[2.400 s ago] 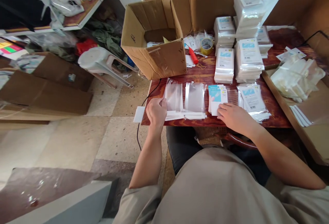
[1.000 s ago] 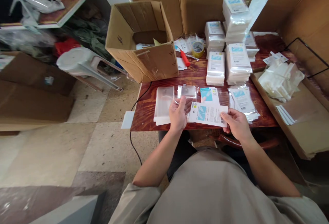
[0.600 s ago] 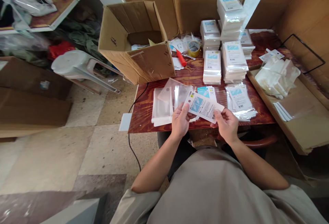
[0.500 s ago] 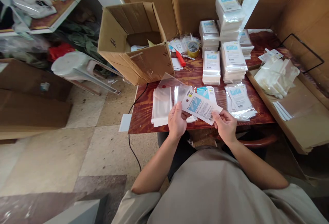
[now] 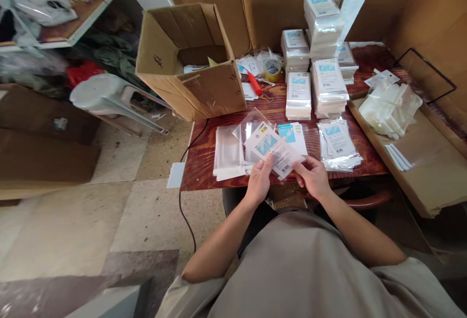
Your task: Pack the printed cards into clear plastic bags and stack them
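A white printed card (image 5: 275, 150) with a blue picture is held tilted above the table's front edge, a clear bag (image 5: 251, 126) around or behind its upper left part. My left hand (image 5: 260, 178) pinches the card's lower left edge, thumb on top. The fingers of my right hand (image 5: 313, 177) close on its lower right corner. Just behind the card lie blue and white cards (image 5: 296, 135). A pile of clear bags (image 5: 229, 152) is left of my hands, and a loose pile of packed cards (image 5: 338, 143) is to the right.
Stacks of packed cards (image 5: 330, 82) stand at the back of the red-brown table (image 5: 199, 162). An open cardboard box (image 5: 215, 94) sits at the left, near tape (image 5: 272, 69) and a red-handled tool (image 5: 254, 83). A cardboard tray (image 5: 430, 162) holds bags at the right.
My left hand has moved right and down along the card, nearer my right hand. The card has turned steeper, and the clear bag has shifted right with it.
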Demonstrator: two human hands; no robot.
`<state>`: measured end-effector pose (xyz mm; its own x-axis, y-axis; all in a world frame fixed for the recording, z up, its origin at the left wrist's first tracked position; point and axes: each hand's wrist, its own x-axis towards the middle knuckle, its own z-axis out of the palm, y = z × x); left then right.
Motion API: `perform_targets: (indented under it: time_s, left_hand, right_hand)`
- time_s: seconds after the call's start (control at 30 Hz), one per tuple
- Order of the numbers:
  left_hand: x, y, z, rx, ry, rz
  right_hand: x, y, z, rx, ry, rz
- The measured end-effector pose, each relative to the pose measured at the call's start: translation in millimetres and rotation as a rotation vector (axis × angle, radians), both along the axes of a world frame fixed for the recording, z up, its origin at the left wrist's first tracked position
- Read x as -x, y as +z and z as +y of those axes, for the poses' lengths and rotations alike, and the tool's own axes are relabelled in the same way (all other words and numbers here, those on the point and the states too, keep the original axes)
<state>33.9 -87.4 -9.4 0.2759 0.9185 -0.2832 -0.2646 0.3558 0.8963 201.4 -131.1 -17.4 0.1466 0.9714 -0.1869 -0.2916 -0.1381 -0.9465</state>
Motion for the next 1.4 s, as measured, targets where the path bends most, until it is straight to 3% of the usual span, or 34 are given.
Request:
perform_targets:
  time_s: [0.1, 0.17, 0.3, 0.4, 0.47, 0.53, 0.6, 0.7, 0.8, 0.87, 1.0, 1.07, 1.17, 1.27, 1.33, 1.4]
  left_hand:
    - [-3.6, 7.0, -5.3, -0.020, -0.242, 0.084]
    - [-7.1, 12.3, -6.6, -0.030, -0.314, 0.122]
    - [-13.8, 19.2, -5.5, 0.007, -0.441, 0.226]
    - [-12.8, 19.9, 1.2, -0.094, -0.525, 0.381]
    - [-4.8, 16.6, 13.7, -0.279, -0.379, 0.599]
    - [9.3, 10.1, 33.7, -0.448, -0.082, 0.864]
    - [25.9, 2.0, 57.4, -0.471, 0.154, 1.055]
    - [45.4, -8.4, 86.9, -0.335, 0.175, 1.075]
    - [53.5, -13.7, 100.2, -0.221, 0.121, 0.987]
    - [54.7, -14.9, 102.5, -0.200, 0.084, 0.999]
    - [53.9, -15.1, 102.6, -0.295, 0.033, 1.094]
    - [53.9, -13.5, 101.7, -0.335, 0.012, 1.120]
    - [57.2, -7.2, 96.9, -0.370, -0.033, 1.174]
    - [65.1, 2.6, 88.2, -0.435, -0.042, 1.203]
    - [70.3, 8.3, 82.7, -0.514, 0.039, 1.143]
    - [72.7, 11.5, 79.2, -0.493, 0.159, 0.992]
  right_hand:
    - [6.2, 5.3, -2.6, 0.043, -0.160, -0.056]
    - [3.8, 10.4, -4.9, 0.065, -0.153, -0.065]
    - [-17.6, 18.4, -11.6, 0.049, -0.010, -0.113]
    - [-46.0, 21.2, -15.8, 0.056, -0.142, -0.267]
    - [-72.4, 19.7, -17.3, 0.094, -0.323, -0.406]
    - [-103.2, 13.3, -17.9, 0.137, -0.494, -0.564]
    - [-132.4, 2.4, -17.7, 0.174, -0.598, -0.776]
    - [-157.1, -14.5, -15.8, 0.239, -0.695, -1.201]
    - [-145.5, -17.8, -14.2, 0.091, -0.759, -1.474]
    - [-117.6, -10.1, -14.5, -0.111, -0.641, -1.492]
    - [-37.6, 13.5, -8.5, -0.442, 0.048, -1.399]
    - [-2.1, 21.9, 4.9, -0.482, 0.257, -1.442]
    - [30.3, 28.2, 37.1, -0.378, 0.385, -1.507]
    - [42.3, 31.7, 69.7, -0.198, 0.424, -1.474]
    - [46.2, 33.3, 85.5, -0.111, 0.423, -1.386]
    - [50.3, 33.7, 96.1, -0.048, 0.391, -1.243]
